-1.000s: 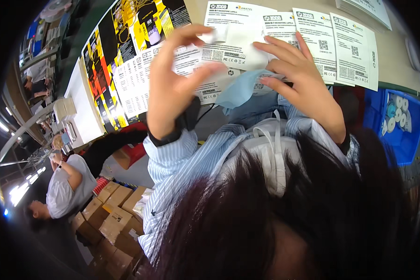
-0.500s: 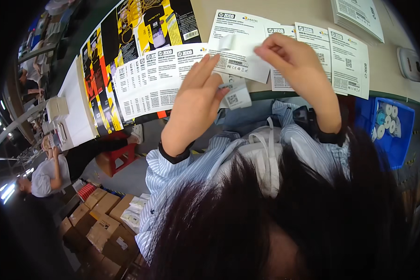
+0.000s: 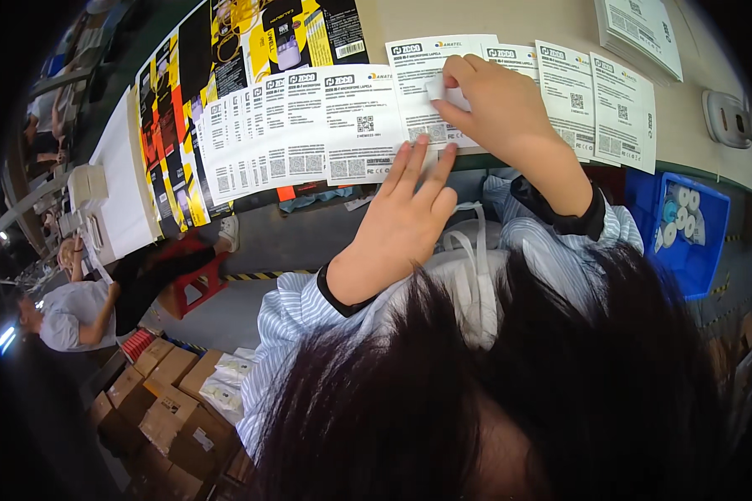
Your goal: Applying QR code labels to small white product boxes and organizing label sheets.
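A white printed card [image 3: 409,67] lies in front of me on the table, part of an overlapping row. My left hand [image 3: 401,225] rests its outstretched fingertips on this card's lower edge, holding nothing. Over the same card my right hand [image 3: 501,104] is closed in a pinch. A small white label [image 3: 434,88] shows at its thumb and forefinger. The neighbouring card on the left [image 3: 342,138] bears a square code at its middle; more fanned cards [image 3: 234,150] run further left. To the right lie similar cards [image 3: 565,92], partly behind my right hand.
A stack of white cards [image 3: 639,37] stands at the far right, near a grey-white device [image 3: 727,118]. Printed black-and-yellow sheets [image 3: 226,50] lie under the left cards. A blue bin [image 3: 700,259] with white rolls stands right. Cardboard boxes [image 3: 175,417] and another person [image 3: 71,313] are at left.
My left hand has moved right and nearer to me, onto the card's lower edge. The label strip beside it has gone from view. My right hand has shifted left to the small white label.
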`<state>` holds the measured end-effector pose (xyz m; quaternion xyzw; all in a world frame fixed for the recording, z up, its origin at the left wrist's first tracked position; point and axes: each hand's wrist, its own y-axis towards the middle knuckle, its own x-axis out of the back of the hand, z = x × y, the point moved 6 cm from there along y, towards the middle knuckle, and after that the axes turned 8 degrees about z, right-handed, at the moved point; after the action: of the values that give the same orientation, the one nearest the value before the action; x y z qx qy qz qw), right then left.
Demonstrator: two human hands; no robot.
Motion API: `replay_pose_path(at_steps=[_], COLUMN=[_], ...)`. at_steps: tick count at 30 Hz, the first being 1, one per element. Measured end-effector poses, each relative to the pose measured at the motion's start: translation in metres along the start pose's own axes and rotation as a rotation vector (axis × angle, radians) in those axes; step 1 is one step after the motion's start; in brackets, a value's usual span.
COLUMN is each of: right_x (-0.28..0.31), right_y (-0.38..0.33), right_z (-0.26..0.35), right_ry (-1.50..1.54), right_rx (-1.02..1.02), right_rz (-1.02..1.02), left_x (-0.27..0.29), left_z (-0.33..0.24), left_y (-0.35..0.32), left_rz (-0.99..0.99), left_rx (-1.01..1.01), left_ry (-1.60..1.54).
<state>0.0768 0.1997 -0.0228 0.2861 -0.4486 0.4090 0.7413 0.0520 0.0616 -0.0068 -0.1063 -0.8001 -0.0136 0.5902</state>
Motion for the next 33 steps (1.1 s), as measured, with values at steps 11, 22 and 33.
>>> replay_pose_path(at_steps=[11, 22, 33], right_x=[0.0, -0.004, -0.009], right_y=[-0.007, -0.007, -0.018], right_z=[-0.015, -0.02, -0.05], right_ry=[0.153, 0.268, 0.981], right_rx=[-0.133, -0.131, -0.199], right_rz=[-0.005, 0.151, 0.11], left_x=[0.009, -0.004, -0.002], left_z=[0.031, 0.032, 0.031], left_y=[0.008, 0.014, 0.015], left_rz=[-0.123, -0.173, -0.151], left_rx=[-0.006, 0.124, 0.152], left_ry=[-0.18, -0.123, -0.055])
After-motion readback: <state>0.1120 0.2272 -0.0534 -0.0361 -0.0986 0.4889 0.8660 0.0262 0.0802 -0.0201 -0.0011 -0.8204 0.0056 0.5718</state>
